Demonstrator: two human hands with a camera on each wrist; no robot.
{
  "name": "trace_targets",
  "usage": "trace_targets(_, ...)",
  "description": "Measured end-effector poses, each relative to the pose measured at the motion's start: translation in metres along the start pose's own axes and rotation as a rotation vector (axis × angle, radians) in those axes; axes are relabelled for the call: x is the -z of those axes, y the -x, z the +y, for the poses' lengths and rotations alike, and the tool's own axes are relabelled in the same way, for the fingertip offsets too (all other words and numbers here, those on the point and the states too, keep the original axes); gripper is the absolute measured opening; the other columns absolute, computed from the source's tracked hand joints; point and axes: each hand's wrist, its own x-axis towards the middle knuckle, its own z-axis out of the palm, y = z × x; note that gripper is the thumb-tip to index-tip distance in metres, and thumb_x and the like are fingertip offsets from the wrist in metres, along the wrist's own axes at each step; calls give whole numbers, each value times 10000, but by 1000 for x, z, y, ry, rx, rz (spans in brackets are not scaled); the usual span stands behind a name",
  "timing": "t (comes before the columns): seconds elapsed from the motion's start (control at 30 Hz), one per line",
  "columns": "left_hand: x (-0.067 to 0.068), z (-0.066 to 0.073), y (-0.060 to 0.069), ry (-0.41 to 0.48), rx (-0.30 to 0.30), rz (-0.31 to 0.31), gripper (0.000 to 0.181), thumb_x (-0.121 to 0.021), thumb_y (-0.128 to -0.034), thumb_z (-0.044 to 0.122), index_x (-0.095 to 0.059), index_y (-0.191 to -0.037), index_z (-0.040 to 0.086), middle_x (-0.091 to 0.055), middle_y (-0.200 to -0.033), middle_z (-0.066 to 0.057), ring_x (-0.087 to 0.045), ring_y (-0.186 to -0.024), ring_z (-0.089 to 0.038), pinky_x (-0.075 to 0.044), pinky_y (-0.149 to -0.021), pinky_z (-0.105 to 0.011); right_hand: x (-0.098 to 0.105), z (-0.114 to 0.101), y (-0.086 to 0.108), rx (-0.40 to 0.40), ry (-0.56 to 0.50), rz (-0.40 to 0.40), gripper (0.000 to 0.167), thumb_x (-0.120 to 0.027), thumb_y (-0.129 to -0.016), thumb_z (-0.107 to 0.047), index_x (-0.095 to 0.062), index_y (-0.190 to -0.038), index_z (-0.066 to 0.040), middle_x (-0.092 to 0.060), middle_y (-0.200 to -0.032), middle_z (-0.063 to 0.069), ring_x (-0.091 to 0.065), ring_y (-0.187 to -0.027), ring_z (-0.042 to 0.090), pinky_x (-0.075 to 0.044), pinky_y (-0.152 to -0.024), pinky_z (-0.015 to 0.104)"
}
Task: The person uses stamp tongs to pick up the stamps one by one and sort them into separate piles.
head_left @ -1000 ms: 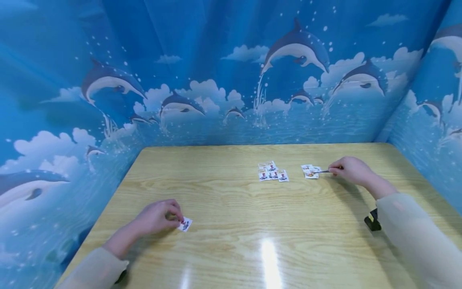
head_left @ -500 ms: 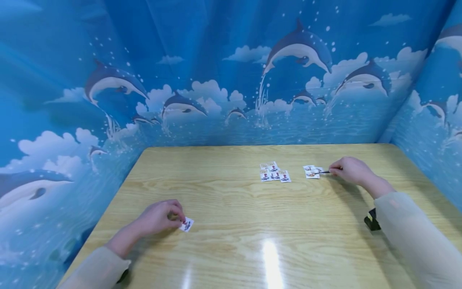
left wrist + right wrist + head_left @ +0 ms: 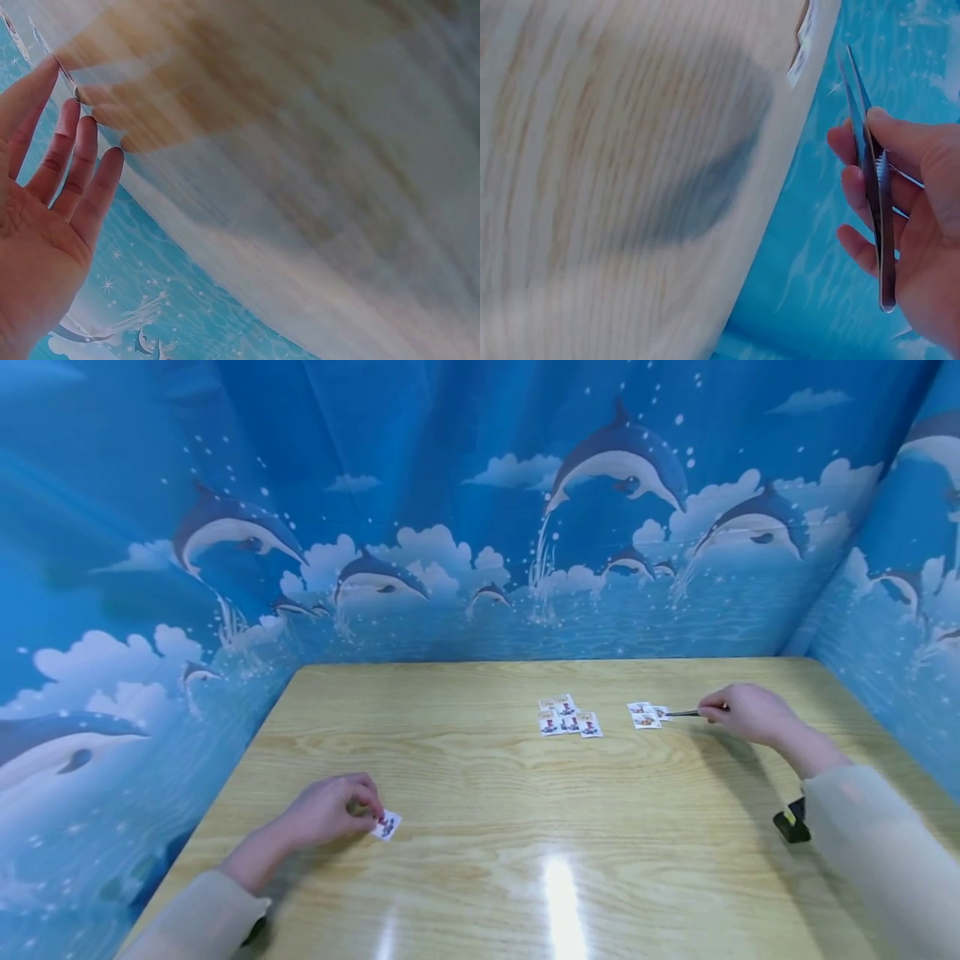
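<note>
On the left of the table, my left hand rests its fingertips on a small white picture card that lies flat. In the left wrist view the fingers of this left hand are fairly straight, their tips at the tabletop. Farther back on the right, my right hand holds metal tweezers between thumb and fingers. The tweezers' tips stand slightly apart with nothing between them. They point at the right edge of a small group of picture cards.
Several similar overlapping cards lie left of that group. All of it is on a light wood table, with a blue dolphin curtain behind and at the sides. A small black object shows at the right sleeve.
My right hand has drawn back to the right, and the tweezers' tips have left the front card of the right group. The left hand and its card stay put.
</note>
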Motion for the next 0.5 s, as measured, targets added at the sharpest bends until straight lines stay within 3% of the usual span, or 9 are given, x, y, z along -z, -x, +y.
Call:
trace_targets(0.23, 0, 0, 0, 12, 8, -5, 180, -797, -776, 128, -714, -813, 284, -565, -906, 168, -570, -848, -101, -484, -769, -372, -10, -39, -8, 86, -86, 23, 278, -593, -966, -141, -671, -1136, 64, -710, -943, 124, -667, -813, 250, -523, -713, 456)
trace_targets(0.5, 1, 0, 0, -1, -9, -4, 178, -794, -779, 131, -713, -817, 285, -566, -912, 170, -572, -847, -97, -487, -759, -359, -40, -107, -30, 260, -158, -1, 216, -607, -966, -157, -711, -1095, -19, -711, -911, 21, -662, -805, 177, -531, -714, 405)
